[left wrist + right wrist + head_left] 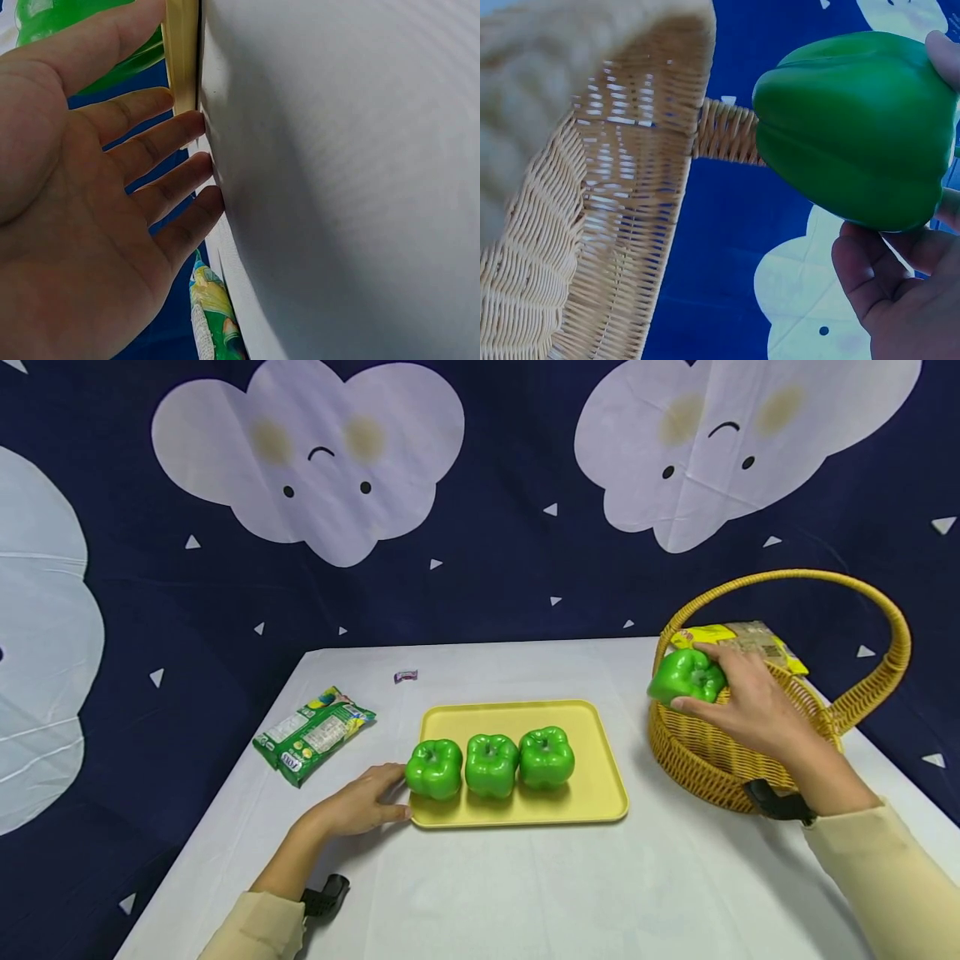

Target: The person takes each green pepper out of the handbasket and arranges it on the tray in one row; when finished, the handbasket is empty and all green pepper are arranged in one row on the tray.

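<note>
My right hand (738,697) grips a green bell pepper (685,677) between thumb and fingers, above the left rim of a wicker basket (686,760) with a tall arched handle. In the right wrist view the held pepper (855,131) is beside the basket wall (622,195). Three more green bell peppers, a left one (435,769), a middle one (491,766) and a right one (546,757), stand in a row on a yellow tray (517,810). At the tray's left edge rests my left hand (365,802), fingers extended and touching near its corner; the left wrist view shows the palm (82,225) holding nothing.
A green snack packet (313,735) lies left of the tray on the white table (510,893). Farther back is a small wrapped candy (406,676). Behind the basket lies a yellow packet (750,639). A dark cloud-patterned cloth (495,527) hangs behind the table.
</note>
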`<state>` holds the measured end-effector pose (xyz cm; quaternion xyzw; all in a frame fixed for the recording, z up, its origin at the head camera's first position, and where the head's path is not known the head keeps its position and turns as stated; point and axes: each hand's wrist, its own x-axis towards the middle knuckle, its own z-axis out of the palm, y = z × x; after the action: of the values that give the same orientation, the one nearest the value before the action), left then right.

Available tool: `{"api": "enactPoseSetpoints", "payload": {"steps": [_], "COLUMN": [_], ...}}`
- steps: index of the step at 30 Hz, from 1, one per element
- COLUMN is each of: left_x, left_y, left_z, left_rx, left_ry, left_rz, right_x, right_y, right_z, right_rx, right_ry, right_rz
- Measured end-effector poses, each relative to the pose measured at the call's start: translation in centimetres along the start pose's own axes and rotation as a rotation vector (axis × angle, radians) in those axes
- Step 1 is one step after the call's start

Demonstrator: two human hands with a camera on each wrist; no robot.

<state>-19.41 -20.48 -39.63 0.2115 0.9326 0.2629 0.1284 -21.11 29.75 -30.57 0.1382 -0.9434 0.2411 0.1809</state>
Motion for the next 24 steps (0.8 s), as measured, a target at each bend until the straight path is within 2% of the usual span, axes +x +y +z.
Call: {"api": "enactPoseSetpoints", "payload": {"steps": [7, 14, 24], "left_x": [0.0, -0.1, 0.0], "left_y": [0.0, 0.1, 0.1], "left_z": [0.0, 0.0, 0.1], "left_rx": [-0.009, -0.007, -0.006], "left_ry": [0.004, 0.001, 0.002], "left_rz": [-0.014, -0.017, -0.026], "right_x": [-0.6, -1.2, -1.5], "right_y": [-1.0, -1.6, -2.3], "right_z": [0.6, 2.1, 4.3], "right_rx": [0.035, 0.029, -0.013], "right_ry": [-0.002, 0.004, -0.069], "right_rz": [-0.057, -0.127, -0.198]}}
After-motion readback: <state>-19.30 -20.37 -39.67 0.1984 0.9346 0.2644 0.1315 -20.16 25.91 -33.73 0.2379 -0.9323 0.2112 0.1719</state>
